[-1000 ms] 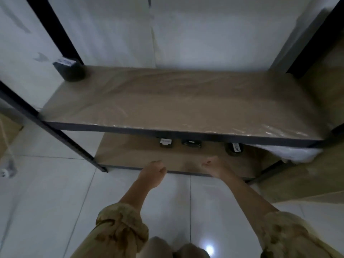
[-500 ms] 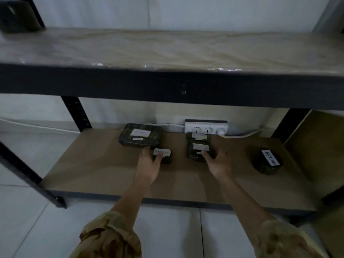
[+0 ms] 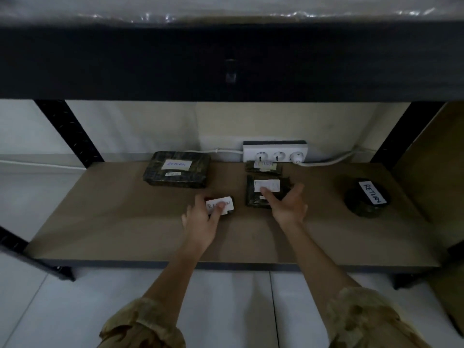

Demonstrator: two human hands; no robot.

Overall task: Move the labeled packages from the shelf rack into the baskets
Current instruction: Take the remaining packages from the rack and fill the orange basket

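Note:
On the lower shelf board [image 3: 120, 222] lie several dark wrapped packages with white labels. My left hand [image 3: 200, 218] grips a small package [image 3: 227, 205], thumb on its left side and a finger over its label. My right hand [image 3: 286, 205] lies with straight, spread fingers on a medium package [image 3: 258, 194], the index finger touching its label. A large flat package [image 3: 177, 169] marked RETURN sits at the back left. A small RETURN package [image 3: 263, 167] lies behind the medium one. A round RETURN package [image 3: 366, 200] stands apart at the right.
A white power strip [image 3: 275, 151] with cables lies against the back wall. The dark front edge of the upper shelf [image 3: 231, 61] hangs low over the reach. Black rack posts [image 3: 70, 133] stand at both sides. White floor tiles [image 3: 226, 310] lie below.
The view dropped below the upper shelf and moved closer. My left hand closed round the small package. My right hand slid further onto the medium package.

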